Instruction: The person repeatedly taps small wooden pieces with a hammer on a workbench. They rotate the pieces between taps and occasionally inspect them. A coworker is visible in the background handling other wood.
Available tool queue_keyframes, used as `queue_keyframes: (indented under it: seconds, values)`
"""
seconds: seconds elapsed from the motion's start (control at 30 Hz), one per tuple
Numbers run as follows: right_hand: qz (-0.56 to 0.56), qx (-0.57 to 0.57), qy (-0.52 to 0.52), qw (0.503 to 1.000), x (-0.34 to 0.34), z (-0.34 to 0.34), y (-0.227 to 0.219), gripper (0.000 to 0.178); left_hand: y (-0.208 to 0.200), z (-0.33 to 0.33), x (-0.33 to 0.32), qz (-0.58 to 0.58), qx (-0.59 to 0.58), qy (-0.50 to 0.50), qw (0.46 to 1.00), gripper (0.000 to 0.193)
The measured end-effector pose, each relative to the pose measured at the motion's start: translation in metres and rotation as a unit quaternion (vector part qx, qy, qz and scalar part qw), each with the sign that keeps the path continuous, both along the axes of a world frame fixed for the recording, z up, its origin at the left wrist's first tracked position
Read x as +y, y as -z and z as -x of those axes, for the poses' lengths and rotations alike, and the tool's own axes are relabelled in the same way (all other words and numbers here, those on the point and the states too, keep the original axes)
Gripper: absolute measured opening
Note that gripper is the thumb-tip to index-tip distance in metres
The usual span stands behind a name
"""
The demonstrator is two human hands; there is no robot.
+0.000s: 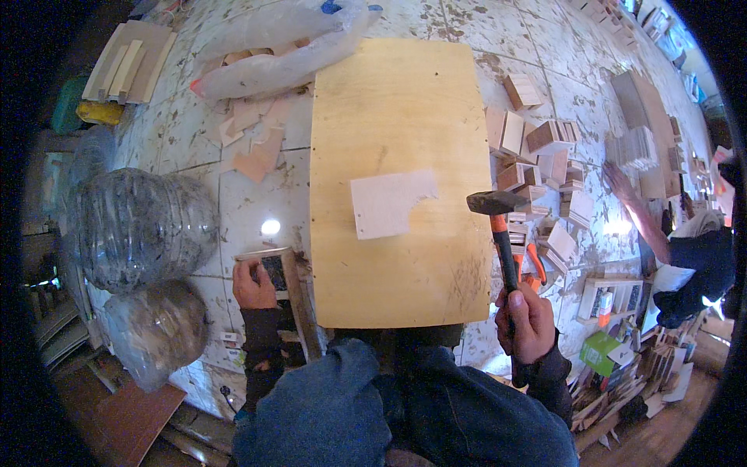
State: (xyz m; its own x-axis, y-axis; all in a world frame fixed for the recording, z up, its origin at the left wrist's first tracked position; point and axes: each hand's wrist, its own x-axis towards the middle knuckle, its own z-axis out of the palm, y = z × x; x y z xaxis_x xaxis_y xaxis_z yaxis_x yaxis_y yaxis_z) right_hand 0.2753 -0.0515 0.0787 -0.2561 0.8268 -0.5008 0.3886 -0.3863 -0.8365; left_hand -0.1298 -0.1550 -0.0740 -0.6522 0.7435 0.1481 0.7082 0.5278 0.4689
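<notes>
My right hand [527, 323] is wrapped round the black and orange handle of a hammer [498, 204], its head raised over the right edge of a yellow wooden board [397, 288]. On that board lies a pale wooden piece [381, 206] with a curved notch at its right side and small dark dots near its left edge. My left hand [254, 285] is at the far left corner of a wooden compartment box [299, 300] beside my left leg. Its fingers are curled together, and whatever they hold is hidden.
Several small wooden boxes [551, 136] and orange-handled pliers [534, 268] lie right of the board. Wood offcuts [261, 152] and a clear plastic bag [288, 74] lie at the far left, stuffed plastic bags [148, 226] nearer. Another person's arm [638, 210] reaches in at right.
</notes>
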Motion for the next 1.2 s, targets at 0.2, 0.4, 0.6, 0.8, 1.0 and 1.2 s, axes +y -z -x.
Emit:
queue_keyframes:
  seconds: [0.2,0.4,0.6,0.8,1.0,1.2]
  values:
    - [-0.02,-0.044,-0.103,0.994,0.004,0.018,-0.006,0.033,-0.09,-0.085,0.104,-0.21,-0.144,0.272,0.928,0.011]
    - [-0.097,-0.059,-0.158,0.981,0.015,0.034,-0.012,0.028,-0.097,-0.13,0.146,-0.197,-0.199,0.375,0.884,0.038]
    - [-0.104,-0.058,-0.184,0.976,0.015,0.035,-0.018,0.027,-0.082,-0.13,0.143,-0.216,-0.245,0.346,0.879,0.049]
    - [-0.113,-0.08,-0.186,0.973,0.017,0.04,-0.018,0.029,-0.092,-0.123,0.144,-0.106,-0.328,0.319,0.883,0.068]
    - [-0.181,-0.004,-0.035,0.983,0.0,0.035,-0.044,0.053,-0.095,-0.109,0.149,-0.1,-0.148,0.468,0.865,0.086]
    - [-0.093,0.055,-0.127,0.986,0.012,0.048,-0.016,0.035,-0.089,-0.111,0.15,-0.136,-0.184,0.46,0.858,0.09]
